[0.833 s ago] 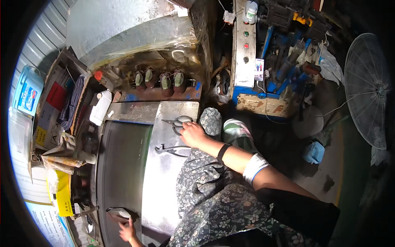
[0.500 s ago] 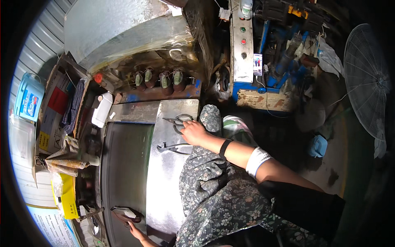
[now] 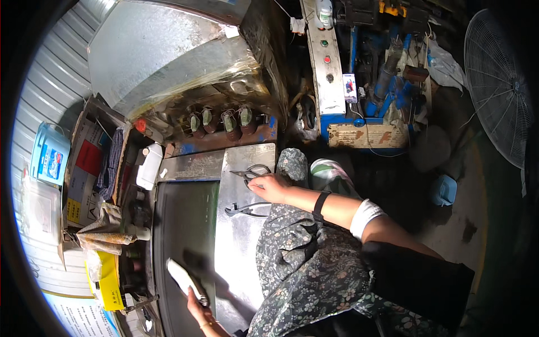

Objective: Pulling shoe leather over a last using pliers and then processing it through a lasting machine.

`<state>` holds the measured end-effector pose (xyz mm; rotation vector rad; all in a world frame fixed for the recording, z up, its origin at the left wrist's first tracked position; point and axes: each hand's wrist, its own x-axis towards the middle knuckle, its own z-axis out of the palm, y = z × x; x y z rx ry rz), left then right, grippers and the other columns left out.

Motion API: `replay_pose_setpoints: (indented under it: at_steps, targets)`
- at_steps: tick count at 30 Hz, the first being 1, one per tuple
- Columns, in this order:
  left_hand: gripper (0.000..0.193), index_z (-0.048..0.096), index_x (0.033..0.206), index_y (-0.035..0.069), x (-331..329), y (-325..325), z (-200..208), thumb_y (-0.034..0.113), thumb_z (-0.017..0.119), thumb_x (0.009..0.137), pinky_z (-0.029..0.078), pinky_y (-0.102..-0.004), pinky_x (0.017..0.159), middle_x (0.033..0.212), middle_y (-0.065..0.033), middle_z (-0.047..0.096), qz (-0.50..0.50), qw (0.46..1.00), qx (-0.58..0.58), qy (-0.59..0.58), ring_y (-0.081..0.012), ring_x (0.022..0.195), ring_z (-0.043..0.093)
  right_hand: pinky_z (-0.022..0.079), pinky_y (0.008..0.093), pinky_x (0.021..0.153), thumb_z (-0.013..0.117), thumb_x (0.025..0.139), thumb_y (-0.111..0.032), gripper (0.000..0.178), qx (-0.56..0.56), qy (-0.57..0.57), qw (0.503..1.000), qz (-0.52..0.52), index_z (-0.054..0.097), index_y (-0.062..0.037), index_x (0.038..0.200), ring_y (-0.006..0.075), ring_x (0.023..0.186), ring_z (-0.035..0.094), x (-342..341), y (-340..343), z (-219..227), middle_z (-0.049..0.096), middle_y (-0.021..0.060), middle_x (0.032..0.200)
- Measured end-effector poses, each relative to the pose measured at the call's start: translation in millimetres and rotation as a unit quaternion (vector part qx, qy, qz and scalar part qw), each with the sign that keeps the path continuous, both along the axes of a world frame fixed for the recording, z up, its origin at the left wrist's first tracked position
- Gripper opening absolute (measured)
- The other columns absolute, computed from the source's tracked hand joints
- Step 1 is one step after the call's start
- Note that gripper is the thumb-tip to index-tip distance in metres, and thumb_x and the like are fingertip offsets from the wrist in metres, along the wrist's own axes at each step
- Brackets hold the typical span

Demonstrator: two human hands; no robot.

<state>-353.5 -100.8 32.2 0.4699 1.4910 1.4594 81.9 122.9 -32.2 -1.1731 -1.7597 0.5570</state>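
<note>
My left hand (image 3: 200,310) grips a shoe (image 3: 184,276) by one end, its pale, sole-like side facing up. The shoe is raised over the dark belt (image 3: 182,224) and casts a shadow. On the metal plate (image 3: 238,247) beside the belt, my right hand (image 3: 270,187) has its fingers closed at a handle of the black scissors (image 3: 251,172), blades toward the left. Nearer to me, a pair of pincers (image 3: 247,209) lies on the same plate, its handle ends close to the patterned apron (image 3: 303,253).
Several dark shoes (image 3: 231,124) stand on a ledge below the metal hood (image 3: 168,53). A white jug (image 3: 149,165), a cloth (image 3: 106,230) and a yellow box (image 3: 104,281) line the left. A control panel (image 3: 327,73) and a fan (image 3: 497,90) are at the right.
My left hand has taken hold of the shoe, lifted it off the belt and turned it pale side up. My right hand stays at the scissors. The whole view has shifted slightly.
</note>
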Motion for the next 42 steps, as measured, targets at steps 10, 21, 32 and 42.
replay_pose_setpoints:
  at_steps: [10,21,32,42]
  targets:
    - [0.045,0.052,0.126,-0.005,236.7,73.2,46.1,0.018,0.067,0.090,0.048,-0.0320,0.094,0.115,-0.0104,0.064,-0.448,0.858,0.106,0.226,-0.0168,0.103,0.061,0.054,0.0286,0.073,0.072,0.089,-0.025,0.044,-0.002,0.235,0.971,-0.044,0.061,0.0014,0.123,0.0163,0.086,0.071,66.2,-56.4,131.1,0.073,0.0150,0.101]
    - [0.032,0.064,0.102,0.001,391.5,154.3,22.1,0.030,0.051,0.102,0.052,-0.0284,0.071,0.093,-0.0074,0.067,-0.491,0.852,0.005,-0.182,-0.0149,0.082,0.064,0.055,0.0418,0.079,0.071,0.085,-0.034,0.043,0.031,-0.149,0.987,-0.058,0.068,-0.0016,0.112,0.0373,0.095,0.068,104.7,-154.3,142.3,0.068,0.0244,0.108]
    - [0.034,0.058,0.119,-0.001,371.5,126.5,15.8,0.023,0.058,0.096,0.040,-0.0416,0.106,0.126,-0.0187,0.058,-0.368,0.818,0.342,0.281,-0.0333,0.124,0.052,0.045,0.0310,0.100,0.066,0.093,-0.020,0.054,-0.130,0.255,0.958,-0.017,0.047,-0.0006,0.140,0.0192,0.119,0.057,79.4,-161.9,62.9,0.060,0.0142,0.131]
    - [0.036,0.053,0.128,0.009,334.3,158.0,-8.7,0.011,0.066,0.094,0.048,-0.0260,0.086,0.104,-0.0033,0.063,-0.456,0.887,0.074,-0.003,-0.0107,0.098,0.057,0.049,0.0285,0.066,0.052,0.099,-0.048,0.052,-0.402,0.329,0.852,-0.061,0.070,0.0018,0.100,0.0103,0.075,0.059,107.6,-146.6,25.3,0.067,0.0025,0.086]
